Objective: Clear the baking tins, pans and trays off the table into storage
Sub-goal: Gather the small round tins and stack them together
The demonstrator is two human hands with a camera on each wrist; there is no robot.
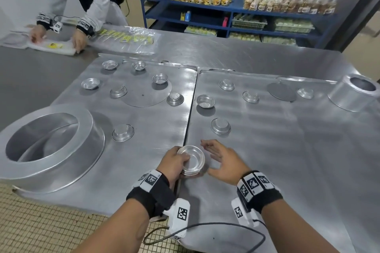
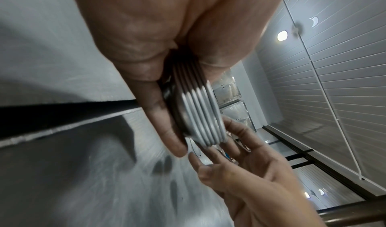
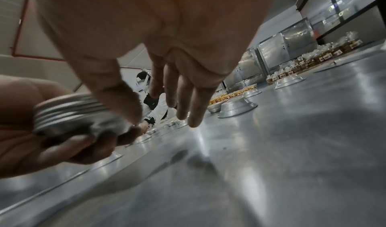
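Gathering small tins: the left hand (image 1: 174, 162) grips a nested stack (image 1: 191, 160); the right hand (image 1: 223, 163), fingers loose and empty, likely reaches next for the nearest upturned tin (image 1: 220, 126) on the worktop (image 1: 287, 139).

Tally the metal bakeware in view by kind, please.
loose small tart tins: 12
stack of tins held in left hand: 1
deep round pans: 2
flat round discs: 2
flat trays: 2
Total: 19
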